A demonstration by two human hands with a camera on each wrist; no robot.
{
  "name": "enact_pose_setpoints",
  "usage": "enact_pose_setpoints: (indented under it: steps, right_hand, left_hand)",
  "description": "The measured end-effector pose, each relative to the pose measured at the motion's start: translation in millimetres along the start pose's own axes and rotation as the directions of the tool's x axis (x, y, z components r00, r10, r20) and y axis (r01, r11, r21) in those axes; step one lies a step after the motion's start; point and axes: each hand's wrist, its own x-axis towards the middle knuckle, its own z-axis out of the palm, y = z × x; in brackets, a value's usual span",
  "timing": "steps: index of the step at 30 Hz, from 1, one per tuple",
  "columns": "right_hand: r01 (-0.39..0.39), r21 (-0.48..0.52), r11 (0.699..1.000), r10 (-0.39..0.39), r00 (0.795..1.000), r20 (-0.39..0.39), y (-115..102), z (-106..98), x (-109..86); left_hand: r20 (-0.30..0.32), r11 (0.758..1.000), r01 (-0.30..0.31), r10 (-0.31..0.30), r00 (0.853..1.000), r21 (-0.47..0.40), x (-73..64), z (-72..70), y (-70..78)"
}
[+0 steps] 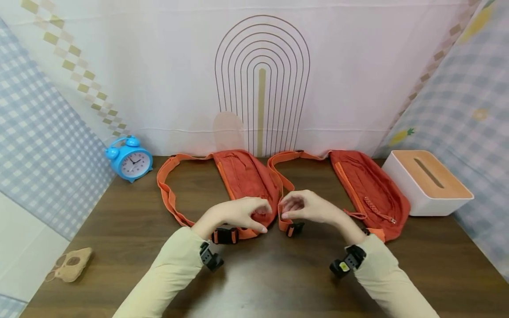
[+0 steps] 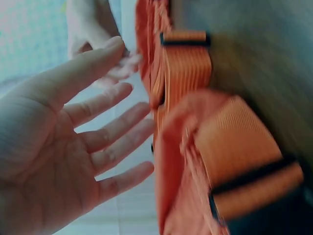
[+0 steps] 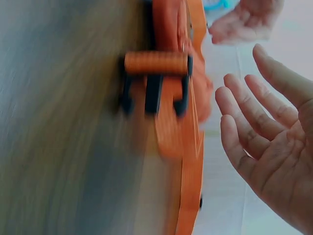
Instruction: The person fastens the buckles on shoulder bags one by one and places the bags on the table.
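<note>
Pale sleeves reached in over the brown worktop, where the left bag and the right bag, both red waist bags, lay side by side toward the back. Their long axes slanted alike, from the back edge forward and to the person's right. Over the left bag's near end hung the left hand; the right hand hovered beside an orange strap. Each grip was slack, fingers apart, holding nothing. Arranging belts seemed in hand; the next move probably called for pinching the black prong buckle, which pointed right.
</note>
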Motion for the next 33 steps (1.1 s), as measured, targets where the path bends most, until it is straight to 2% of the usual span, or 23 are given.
enact_pose_setpoints:
  steps: [4, 9, 13, 16, 22, 29, 33]
  right_hand:
    - [-0.055, -0.02, 0.998, 0.055, 0.998, -0.027, 15, -18, -19.7]
    - [-0.145, -0.081, 0.986, 0.144, 0.989, -0.016, 34, -33, -44.5]
    - [-0.206, -0.167, 0.964, 0.211, 0.977, 0.014, 45, -42, -62.0]
    - [-0.237, -0.203, 0.95, 0.249, 0.968, 0.037, 51, -47, -72.7]
    - [-0.278, -0.206, 0.938, 0.298, 0.952, 0.07, 60, -55, -91.4]
    - [-0.322, -0.323, 0.89, 0.366, 0.927, 0.083, 64, -61, -102.3]
    - [-0.331, -0.35, 0.877, 0.387, 0.916, 0.105, 63, -66, -106.3]
  left_hand:
    - [0.059, 0.985, 0.028, -0.038, 0.998, 0.169, 19.6, 4.4, 19.6]
    - [0.109, 0.937, 0.038, -0.081, 0.991, 0.348, 45.3, 8.4, 36.2]
    - [0.11, 0.886, -0.012, -0.043, 0.993, 0.464, 62.3, 12.0, 40.4]
    - [0.118, 0.859, -0.03, -0.035, 0.992, 0.511, 71.1, 14.6, 39.8]
    - [0.165, 0.863, -0.005, -0.091, 0.982, 0.505, 83.0, 18.6, 38.9]
    - [0.157, 0.877, -0.007, -0.078, 0.985, 0.48, 93.4, 23.7, 39.6]
    - [0.138, 0.888, -0.02, -0.05, 0.989, 0.46, 97.4, 24.4, 39.9]
